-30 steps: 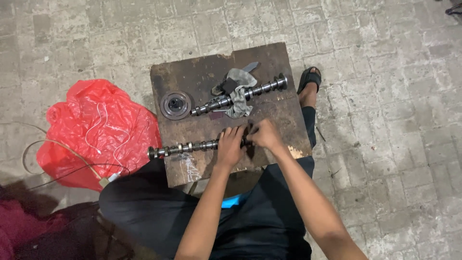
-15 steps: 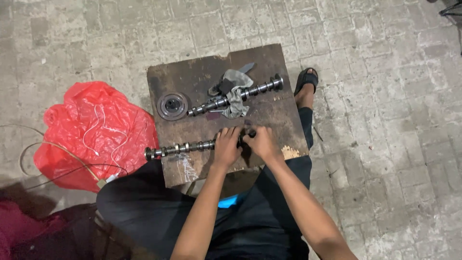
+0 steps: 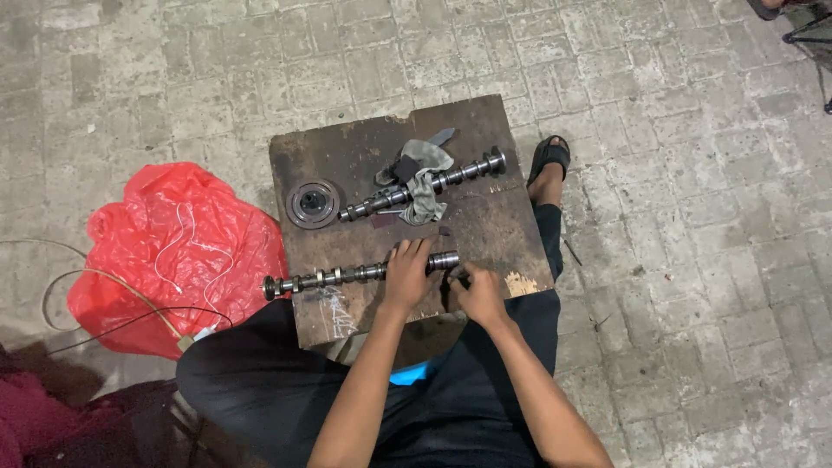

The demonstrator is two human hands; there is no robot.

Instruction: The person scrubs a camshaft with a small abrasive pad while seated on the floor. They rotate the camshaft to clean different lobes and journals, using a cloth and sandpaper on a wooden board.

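Shaft (image 3: 347,276) under my left hand (image 3: 407,276): dull steel grey, darker bands at the lobes, brighter silver at the end by my right hand (image 3: 478,295). Board (image 3: 485,227) beneath: dark rusty brown, black stains, one pale chipped patch right of my right hand, white scratch marks below the shaft. Second shaft (image 3: 459,176) beyond my grip: same grey, wrapped in a grey rag (image 3: 425,186). Pulley (image 3: 313,203) up-left: dark grey, concentric rings. Bag (image 3: 173,251) far left: bright red. Floor (image 3: 693,217): grey brick pattern. My trousers (image 3: 260,381): black.
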